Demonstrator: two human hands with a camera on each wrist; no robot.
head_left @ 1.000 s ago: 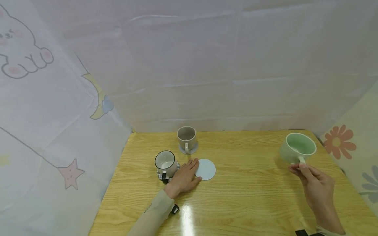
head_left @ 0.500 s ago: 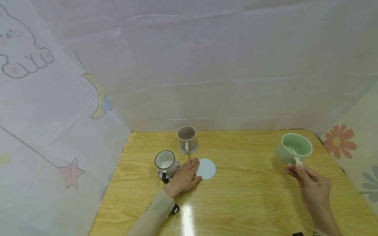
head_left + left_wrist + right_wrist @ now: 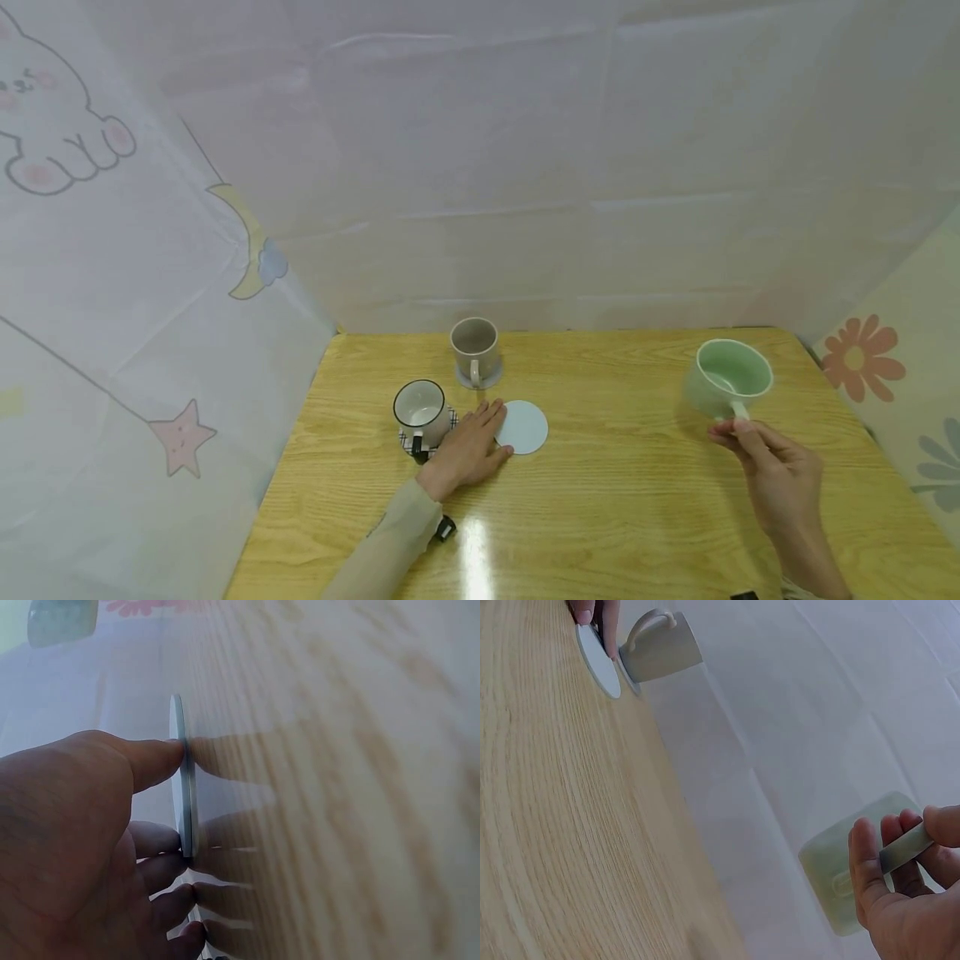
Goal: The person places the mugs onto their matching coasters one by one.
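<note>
A green mug [image 3: 726, 379] hangs above the table's right side, its mouth tipped slightly toward the head camera. My right hand [image 3: 783, 479] pinches its handle [image 3: 907, 847] between thumb and fingers. On the table lies a round white coaster [image 3: 522, 427]. My left hand [image 3: 467, 450] rests beside it with fingers extended, thumb and index finger touching its left rim; the left wrist view shows the thumb on the coaster's edge [image 3: 180, 780]. Left of that hand, a white mug [image 3: 420, 412] with a black rim stands on a checked coaster [image 3: 406, 443].
A taupe mug [image 3: 474, 346] stands on a grey coaster [image 3: 491, 379] near the back edge of the wooden table [image 3: 600, 500]. Pale printed cloth [image 3: 525, 167] hangs behind and at both sides.
My right hand has carried the green mug steadily leftward through the air. The left hand, the white coaster and the two standing mugs have kept their places.
</note>
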